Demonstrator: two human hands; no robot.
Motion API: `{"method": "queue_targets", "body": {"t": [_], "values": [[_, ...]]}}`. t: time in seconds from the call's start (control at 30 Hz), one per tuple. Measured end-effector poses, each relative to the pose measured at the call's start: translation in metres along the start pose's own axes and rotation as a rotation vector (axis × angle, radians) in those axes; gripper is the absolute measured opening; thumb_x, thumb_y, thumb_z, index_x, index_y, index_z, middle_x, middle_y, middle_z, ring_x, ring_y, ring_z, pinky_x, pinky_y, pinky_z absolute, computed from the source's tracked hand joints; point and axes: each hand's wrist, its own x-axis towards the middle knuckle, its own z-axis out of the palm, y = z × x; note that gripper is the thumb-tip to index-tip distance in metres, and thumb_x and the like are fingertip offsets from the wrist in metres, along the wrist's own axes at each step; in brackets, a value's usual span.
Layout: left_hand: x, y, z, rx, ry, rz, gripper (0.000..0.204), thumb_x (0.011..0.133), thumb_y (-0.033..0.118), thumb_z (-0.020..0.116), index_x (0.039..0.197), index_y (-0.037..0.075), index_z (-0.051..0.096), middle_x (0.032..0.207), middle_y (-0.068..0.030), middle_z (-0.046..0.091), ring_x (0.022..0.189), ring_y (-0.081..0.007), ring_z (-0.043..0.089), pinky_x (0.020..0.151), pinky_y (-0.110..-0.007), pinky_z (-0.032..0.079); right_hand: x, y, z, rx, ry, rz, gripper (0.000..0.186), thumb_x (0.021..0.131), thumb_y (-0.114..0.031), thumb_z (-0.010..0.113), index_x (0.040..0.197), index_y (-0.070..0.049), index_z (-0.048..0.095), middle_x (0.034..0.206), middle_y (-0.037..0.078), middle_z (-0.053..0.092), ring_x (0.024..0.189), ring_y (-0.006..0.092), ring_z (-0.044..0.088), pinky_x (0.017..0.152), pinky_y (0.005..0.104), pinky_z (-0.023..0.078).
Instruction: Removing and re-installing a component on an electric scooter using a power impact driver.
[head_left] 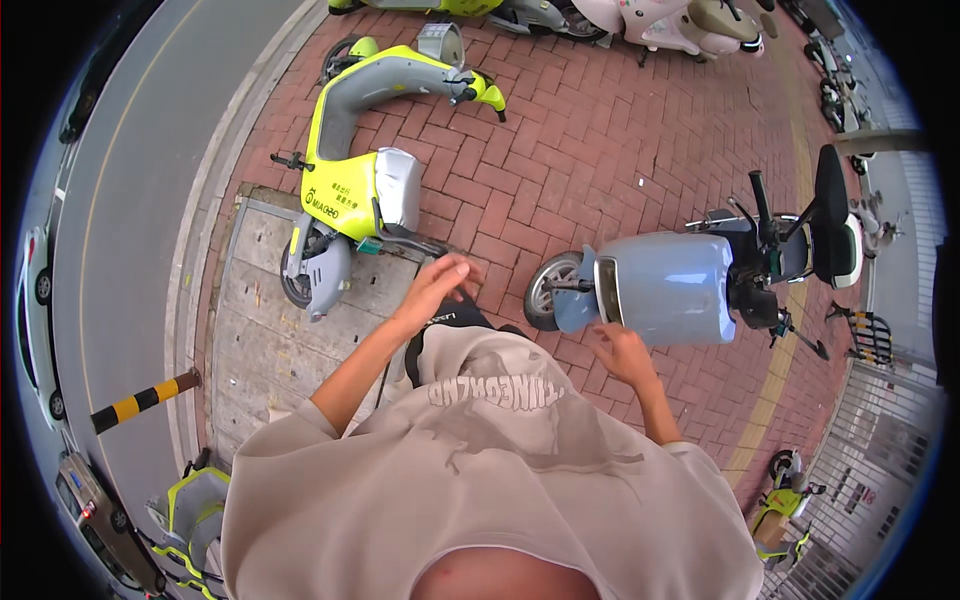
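Lime scooter (pixel 330 170) stood ahead-left, one wheel over the grey slab (pixel 255 335). My left hand (pixel 432 290) hung just behind its near end, fingers loosely curled, nothing seen in the grip. Right hand (pixel 626 355) was half-spread, also with nothing visible in it, right beside the blue scooter (pixel 670 290); contact with that body, couldn't tell. Blue scooter stood ahead-right, wheel toward me, handlebar (pixel 762 205) out on the far side. For good handling I judged: palm on a firm body part, fingers off the wheel (pixel 552 290), feet set first, one machine at a time.

Surroundings, left to right: white car (pixel 40 325) and grey road (pixel 150 220) beyond the kerb; black-and-yellow bar (pixel 145 400), a trip risk on that side, I figured; pink scooter (pixel 660 25) at the top, well apart; black-and-yellow rack (pixel 868 335) past the blue scooter, limiting room there; small yellow-green scooter (pixel 785 500) lower right, by the barred gate (pixel 880 440).
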Motion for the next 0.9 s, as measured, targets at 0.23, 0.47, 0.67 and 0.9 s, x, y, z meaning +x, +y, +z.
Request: {"method": "queue_targets", "body": {"t": [0.23, 0.47, 0.67, 0.9], "values": [[0.041, 0.094, -0.038, 1.130, -0.419, -0.029, 0.020, 0.080, 0.026, 0.070, 0.079, 0.006, 0.065, 0.078, -0.0077, 0.066, 0.071, -0.0258, 0.065, 0.064, -0.039, 0.051, 0.010, -0.057, -0.077, 0.388, -0.230, 0.207, 0.016, 0.074, -0.014, 0.072, 0.080, 0.000, 0.066, 0.073, 0.013, 0.066, 0.065, 0.0249, 0.065, 0.060, 0.0335, 0.051], [0.181, 0.139, -0.026, 1.257, -0.637, -0.145, 0.018, 0.077, 0.024, 0.067, 0.085, 0.007, 0.067, 0.086, -0.0092, 0.068, 0.084, -0.0310, 0.066, 0.071, -0.043, 0.052, 0.145, -0.002, -0.137, 0.016, -0.156, -0.184, 0.013, 0.077, -0.014, 0.065, 0.082, -0.003, 0.061, 0.075, 0.009, 0.063, 0.067, 0.0289, 0.064, 0.058, 0.0393, 0.050], [0.274, 0.156, -0.008, 1.283, -0.782, 0.085, 0.022, 0.079, 0.021, 0.060, 0.090, 0.003, 0.063, 0.091, -0.0149, 0.066, 0.089, -0.0357, 0.064, 0.077, -0.045, 0.051, 0.212, 0.070, -0.185, 0.093, -0.196, -0.304, 0.012, 0.073, -0.013, 0.064, 0.078, -0.003, 0.060, 0.077, 0.012, 0.064, 0.065, 0.0312, 0.063, 0.056, 0.0396, 0.050], [0.323, 0.213, -0.039, 1.045, -0.911, -0.086, 0.020, 0.078, 0.018, 0.063, 0.089, 0.001, 0.064, 0.088, -0.0188, 0.064, 0.086, -0.0385, 0.064, 0.070, -0.046, 0.049, 0.390, 0.068, -0.269, 0.281, -0.444, -0.435, 0.011, 0.077, -0.012, 0.064, 0.082, -0.002, 0.064, 0.078, 0.010, 0.066, 0.061, 0.0263, 0.061, 0.054, 0.0352, 0.048]]}}
